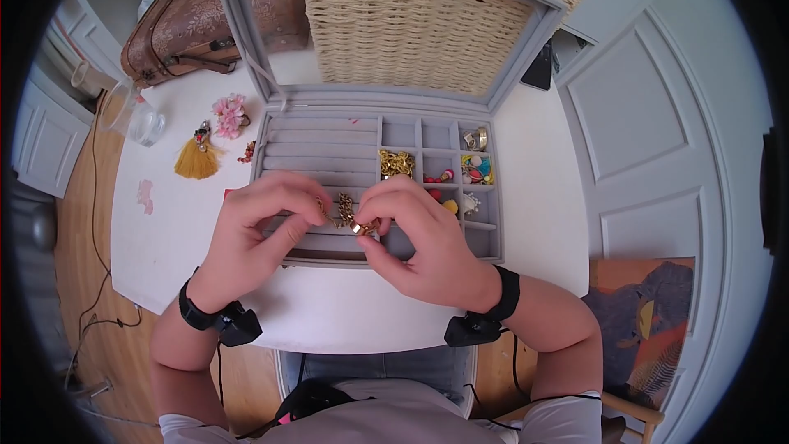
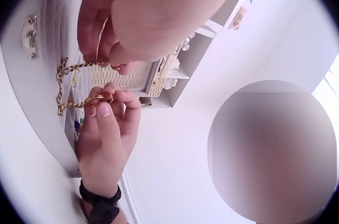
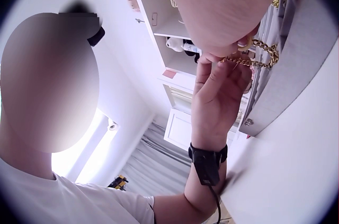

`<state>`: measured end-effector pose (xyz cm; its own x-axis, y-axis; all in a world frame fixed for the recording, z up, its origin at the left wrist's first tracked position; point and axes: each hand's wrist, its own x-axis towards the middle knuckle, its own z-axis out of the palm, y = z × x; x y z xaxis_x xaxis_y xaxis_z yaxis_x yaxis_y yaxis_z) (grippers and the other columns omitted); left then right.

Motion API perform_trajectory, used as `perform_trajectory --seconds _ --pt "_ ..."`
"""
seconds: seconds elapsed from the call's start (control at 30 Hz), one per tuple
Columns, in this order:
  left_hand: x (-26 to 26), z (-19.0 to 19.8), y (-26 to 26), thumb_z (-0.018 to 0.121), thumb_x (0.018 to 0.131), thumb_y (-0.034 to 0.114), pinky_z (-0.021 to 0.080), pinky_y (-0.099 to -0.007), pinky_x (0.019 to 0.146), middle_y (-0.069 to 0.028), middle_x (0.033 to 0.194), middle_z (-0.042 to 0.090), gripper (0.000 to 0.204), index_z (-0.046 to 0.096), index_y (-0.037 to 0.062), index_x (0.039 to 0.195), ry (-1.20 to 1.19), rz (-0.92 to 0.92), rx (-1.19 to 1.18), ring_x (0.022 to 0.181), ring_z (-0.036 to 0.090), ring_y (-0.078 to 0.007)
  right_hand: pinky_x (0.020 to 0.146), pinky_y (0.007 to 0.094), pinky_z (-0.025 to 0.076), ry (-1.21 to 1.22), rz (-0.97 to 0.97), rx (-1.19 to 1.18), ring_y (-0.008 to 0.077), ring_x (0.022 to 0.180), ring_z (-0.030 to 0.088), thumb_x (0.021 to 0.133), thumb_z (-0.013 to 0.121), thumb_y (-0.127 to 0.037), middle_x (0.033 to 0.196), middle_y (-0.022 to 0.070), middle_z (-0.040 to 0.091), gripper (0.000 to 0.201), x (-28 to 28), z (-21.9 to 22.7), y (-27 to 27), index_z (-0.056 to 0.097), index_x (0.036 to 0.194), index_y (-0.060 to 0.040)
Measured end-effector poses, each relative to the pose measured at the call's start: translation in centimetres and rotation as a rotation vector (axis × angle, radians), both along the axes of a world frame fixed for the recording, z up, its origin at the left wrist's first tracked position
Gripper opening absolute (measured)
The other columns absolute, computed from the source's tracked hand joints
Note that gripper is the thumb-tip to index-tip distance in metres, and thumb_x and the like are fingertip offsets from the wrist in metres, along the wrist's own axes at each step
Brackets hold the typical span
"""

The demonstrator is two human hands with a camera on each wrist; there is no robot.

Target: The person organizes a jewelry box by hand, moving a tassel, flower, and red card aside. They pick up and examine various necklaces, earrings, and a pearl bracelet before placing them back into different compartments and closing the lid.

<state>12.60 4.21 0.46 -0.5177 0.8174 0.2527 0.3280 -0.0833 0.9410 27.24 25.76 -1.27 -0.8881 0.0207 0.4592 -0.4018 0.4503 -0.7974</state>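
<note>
A gold chain (image 1: 345, 207) hangs between the two hands over the front of a grey jewelry box (image 1: 374, 119). The left hand (image 1: 261, 234) pinches one end of it between thumb and fingers. At the other end, the right hand (image 1: 431, 242) grips the chain along with a shiny gold ring-like piece (image 1: 362, 228). In the left wrist view the chain (image 2: 60, 89) sags in a loop, and the gold piece (image 2: 106, 96) lies at the right thumb tip. The right wrist view shows the left hand (image 3: 217, 97) pinching the chain (image 3: 270, 57).
The box's lid (image 1: 394, 97) stands raised behind. Right-side compartments hold a gold chain pile (image 1: 397, 163), colorful beads (image 1: 477, 169) and a watch-like piece (image 1: 475, 140). On the table's left lie a yellow tassel (image 1: 197, 156), pink flowers (image 1: 231, 115) and a glass (image 1: 146, 126); a brown case (image 1: 193, 29) stands behind.
</note>
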Motion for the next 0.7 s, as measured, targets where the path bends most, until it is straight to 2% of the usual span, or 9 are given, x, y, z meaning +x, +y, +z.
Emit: perform_trajectory --seconds 0.1,0.17,0.3,0.4,0.47,0.6,0.7 --pt "-0.5 0.1 -0.2 0.067 0.093 -0.013 0.059 -0.0357 0.094 -0.0110 0.113 0.075 0.022 0.076 0.0015 0.107 -0.016 -0.030 -0.061 0.105 0.075 -0.0245 0.080 0.0363 0.058 -0.002 0.004 -0.012 0.0272 0.094 0.067 0.093 0.073 0.008 0.119 0.0135 0.060 0.032 0.0 0.1 0.0 0.061 0.120 -0.0035" --pt "-0.7 0.3 -0.1 0.067 0.093 -0.013 0.059 -0.0347 0.092 -0.0104 0.107 0.076 0.023 0.077 0.0012 0.108 0.110 -0.058 -0.040 0.101 0.075 -0.0247 0.080 0.0364 0.058 -0.002 0.004 -0.013 0.0272 0.094 0.067 0.093 0.073 0.008 0.119 0.0135 0.060 0.031 0.0 0.1 0.0 0.061 0.120 -0.0034" --pt "-0.5 0.6 0.0 0.066 0.093 -0.013 0.058 -0.0347 0.091 -0.0114 0.107 0.075 0.023 0.076 0.0014 0.107 0.129 -0.014 -0.038 0.099 0.074 -0.0252 0.079 0.0363 0.058 -0.005 0.005 -0.014 0.0274 0.094 0.067 0.093 0.073 0.008 0.119 0.0134 0.060 0.031 0.0 0.1 0.0 0.061 0.119 -0.0031" --pt "-0.5 0.6 0.0 0.064 0.092 -0.014 0.057 -0.0351 0.093 -0.0113 0.110 0.074 0.026 0.074 0.0008 0.111 0.173 -0.034 0.002 0.101 0.072 -0.0243 0.079 0.0358 0.058 -0.035 0.008 -0.024 0.0272 0.095 0.067 0.093 0.073 0.008 0.119 0.0133 0.060 0.031 0.0 0.1 -0.1 0.061 0.120 -0.0030" --pt "-0.1 0.3 0.0 0.063 0.092 -0.014 0.056 -0.0355 0.096 -0.0112 0.114 0.073 0.029 0.070 0.0002 0.115 -0.002 -0.019 0.030 0.105 0.071 -0.0234 0.080 0.0360 0.058 -0.026 0.004 -0.018 0.0274 0.096 0.067 0.093 0.073 0.008 0.119 0.0132 0.059 0.033 -0.1 0.0 -0.1 0.061 0.122 -0.0031" --pt "-0.1 -0.6 0.1 0.063 0.091 -0.014 0.055 -0.0360 0.098 -0.0109 0.116 0.072 0.030 0.067 -0.0005 0.117 -0.037 -0.070 0.078 0.108 0.070 -0.0230 0.082 0.0371 0.057 -0.075 -0.005 -0.012 0.0277 0.098 0.066 0.092 0.073 0.007 0.121 0.0125 0.057 0.036 0.0 0.3 -0.3 0.064 0.125 -0.0043" --pt "-0.1 -0.6 0.3 0.063 0.090 -0.014 0.056 -0.0365 0.097 -0.0104 0.112 0.073 0.026 0.068 0.0008 0.111 -0.009 -0.079 0.064 0.105 0.070 -0.0230 0.083 0.0373 0.056 -0.059 0.030 0.060 0.0270 0.097 0.065 0.092 0.073 0.006 0.123 0.0118 0.055 0.035 0.0 -0.3 0.0 0.067 0.124 -0.0054"
